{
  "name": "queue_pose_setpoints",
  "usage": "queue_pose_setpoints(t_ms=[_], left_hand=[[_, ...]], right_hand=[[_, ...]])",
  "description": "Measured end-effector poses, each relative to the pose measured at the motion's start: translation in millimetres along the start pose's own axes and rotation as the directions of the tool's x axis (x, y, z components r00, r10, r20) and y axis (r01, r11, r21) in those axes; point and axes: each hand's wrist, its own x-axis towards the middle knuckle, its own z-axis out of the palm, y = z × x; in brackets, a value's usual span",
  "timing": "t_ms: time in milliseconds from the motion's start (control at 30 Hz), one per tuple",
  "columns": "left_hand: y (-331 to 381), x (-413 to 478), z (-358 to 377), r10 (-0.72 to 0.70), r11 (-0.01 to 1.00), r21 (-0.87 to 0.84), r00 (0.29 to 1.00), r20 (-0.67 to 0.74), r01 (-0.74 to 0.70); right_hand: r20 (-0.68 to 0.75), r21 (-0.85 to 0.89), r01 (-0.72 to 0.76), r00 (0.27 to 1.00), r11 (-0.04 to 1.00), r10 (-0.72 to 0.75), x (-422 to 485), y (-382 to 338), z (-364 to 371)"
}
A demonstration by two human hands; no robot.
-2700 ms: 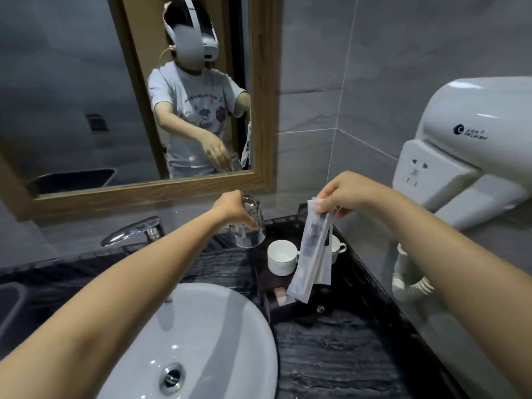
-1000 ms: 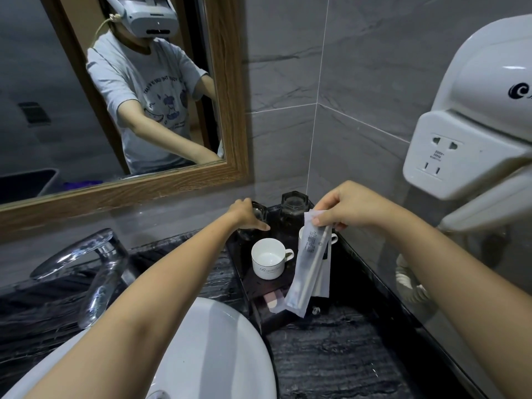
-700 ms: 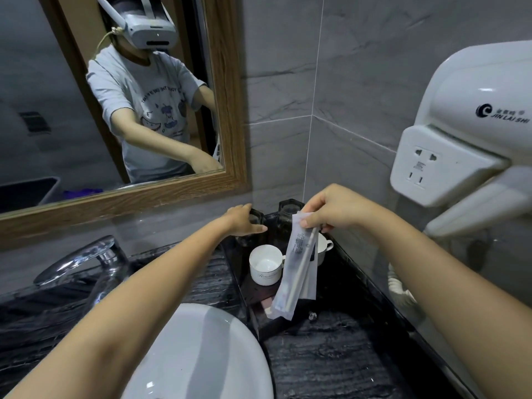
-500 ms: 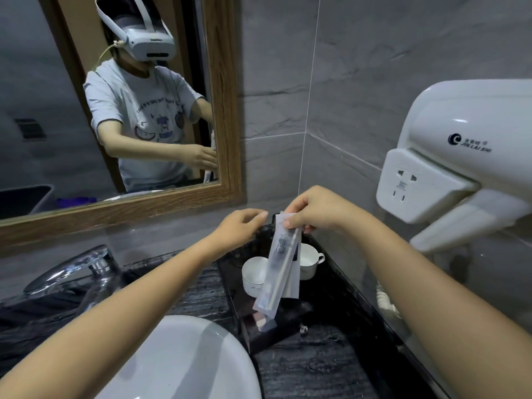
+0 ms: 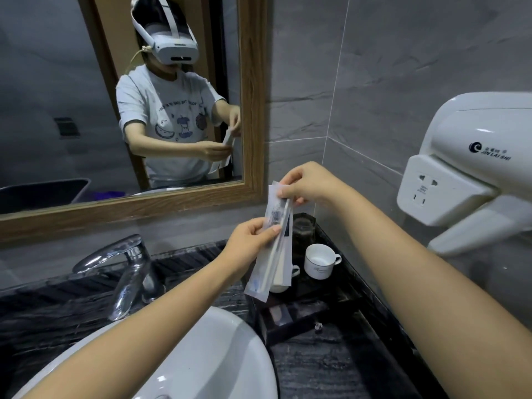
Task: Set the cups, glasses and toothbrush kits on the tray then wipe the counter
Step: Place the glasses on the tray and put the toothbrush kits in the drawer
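Two clear-wrapped toothbrush kits [image 5: 273, 254] hang upright above the black tray [image 5: 331, 309]. My right hand [image 5: 305, 184] pinches their top ends. My left hand [image 5: 250, 240] grips the front kit at its middle. On the tray stand a white cup [image 5: 319, 260], a second white cup [image 5: 292, 272] mostly hidden behind the kits, and a dark glass [image 5: 303, 227] at the back. A small pink packet [image 5: 277, 313] lies at the tray's front.
A white basin [image 5: 201, 355] sits at the lower left with a chrome tap [image 5: 126, 269] behind it. The black marble counter [image 5: 316, 370] runs to the right wall, where a white hair dryer unit [image 5: 472, 174] hangs. A wood-framed mirror [image 5: 250, 110] is behind.
My left hand left the glass on the tray and came up to grip the kits. My right hand lifted the kits higher. The view shifted right.
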Motion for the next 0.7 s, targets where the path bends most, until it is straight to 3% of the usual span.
queue_pose_setpoints(t_ms=[133, 233, 367, 467, 533, 700], left_hand=[[-2.4, -2.6, -5.1, -0.066, 0.995, -0.078, 0.995, -0.076, 0.06], [-13.6, -3.7, -10.1, -0.182, 0.975, -0.151, 0.974, -0.135, 0.161], [-31.5, -10.5, -8.9, -0.304, 0.932, -0.253, 0.939, -0.161, 0.258], [-47.3, -15.7, -4.5, -0.37, 0.899, -0.306, 0.918, -0.144, 0.314], [-58.3, -18.8, -0.9, -0.407, 0.875, -0.338, 0.905, -0.125, 0.347], [-76.8, -25.8, 4.2, -0.457, 0.852, -0.34, 0.882, -0.114, 0.398]], right_hand=[[-0.052, 0.145, 0.045, 0.998, 0.988, -0.038, -3.7, 15.7, 14.0], [-0.143, 0.25, -0.003, 0.989, 0.968, 0.04, -12.9, 52.3, 31.0], [-0.278, 0.204, -0.083, 0.95, 0.975, 0.14, -39.7, 128.4, 67.9], [-0.342, 0.063, -0.149, 0.926, 0.987, 0.162, -67.9, 179.9, 95.9], [-0.316, -0.153, -0.159, 0.943, 0.975, 0.104, -80.7, 208.4, 108.6], [0.058, -0.517, 0.005, 0.998, 0.856, 0.029, -93.8, 243.4, 115.5]])
